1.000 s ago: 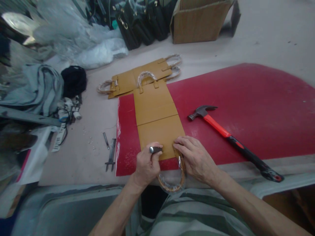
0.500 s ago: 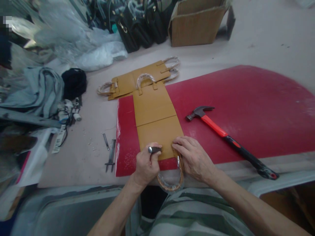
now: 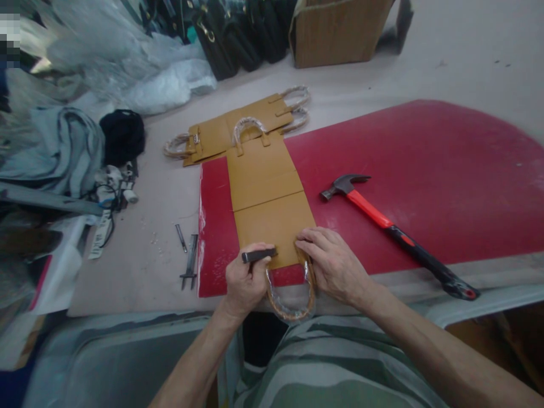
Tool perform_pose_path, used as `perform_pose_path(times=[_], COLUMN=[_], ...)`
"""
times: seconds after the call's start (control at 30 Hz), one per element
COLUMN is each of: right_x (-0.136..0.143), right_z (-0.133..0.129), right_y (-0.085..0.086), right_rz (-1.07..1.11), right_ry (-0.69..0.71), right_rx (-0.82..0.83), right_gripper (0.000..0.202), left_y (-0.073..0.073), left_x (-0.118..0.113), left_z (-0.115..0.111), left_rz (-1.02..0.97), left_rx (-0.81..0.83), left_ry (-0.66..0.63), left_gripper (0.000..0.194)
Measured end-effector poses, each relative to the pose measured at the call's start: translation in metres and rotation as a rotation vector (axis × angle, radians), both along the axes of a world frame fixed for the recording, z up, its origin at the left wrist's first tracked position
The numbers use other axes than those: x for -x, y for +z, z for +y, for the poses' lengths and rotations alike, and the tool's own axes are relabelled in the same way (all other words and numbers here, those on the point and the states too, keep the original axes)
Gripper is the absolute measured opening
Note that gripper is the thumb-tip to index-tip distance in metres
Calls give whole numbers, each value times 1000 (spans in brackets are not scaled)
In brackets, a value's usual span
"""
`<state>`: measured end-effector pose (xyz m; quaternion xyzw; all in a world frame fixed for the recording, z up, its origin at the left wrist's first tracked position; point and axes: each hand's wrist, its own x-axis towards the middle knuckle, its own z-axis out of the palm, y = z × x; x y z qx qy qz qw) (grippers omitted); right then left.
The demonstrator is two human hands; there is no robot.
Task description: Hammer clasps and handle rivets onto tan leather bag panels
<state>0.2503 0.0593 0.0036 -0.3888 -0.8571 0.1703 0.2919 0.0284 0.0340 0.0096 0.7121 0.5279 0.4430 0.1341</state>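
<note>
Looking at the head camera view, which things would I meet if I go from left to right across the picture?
Grey cloth → black cloth → forked metal tool → left hand, holding a dark tool → hammer.

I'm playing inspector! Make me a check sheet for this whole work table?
Surface: pale table, red mat on it, crumbs left of the mat
Job's things: tan panel with plastic-wrapped handles; hammer on mat
Clutter: grey cloth, black cloth, clear plastic
Hands: left hand holds dark tool; right hand touches panel
Cables: thin black cord at left
Surroundings: cardboard box, black bags
</note>
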Motion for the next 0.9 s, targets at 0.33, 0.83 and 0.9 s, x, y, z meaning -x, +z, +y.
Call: perform_pose_path(times=[0.33,0.83,0.9], right_x=[0,-1,-1], right_z=[1,0,0], right_y=[-1,2,2], right_rz=[16,20,16], right_ry=[10,15,16], right_rx=[7,21,28], right_gripper=[29,31,32], left_y=[-5,1,1], left_x=[2,-15,-14], left_z=[-2,1,0], left_rz=[16,-75,-68], left_rx=[-72,36,46], left_ry=[-111,-1,1], left_gripper=[18,13,13])
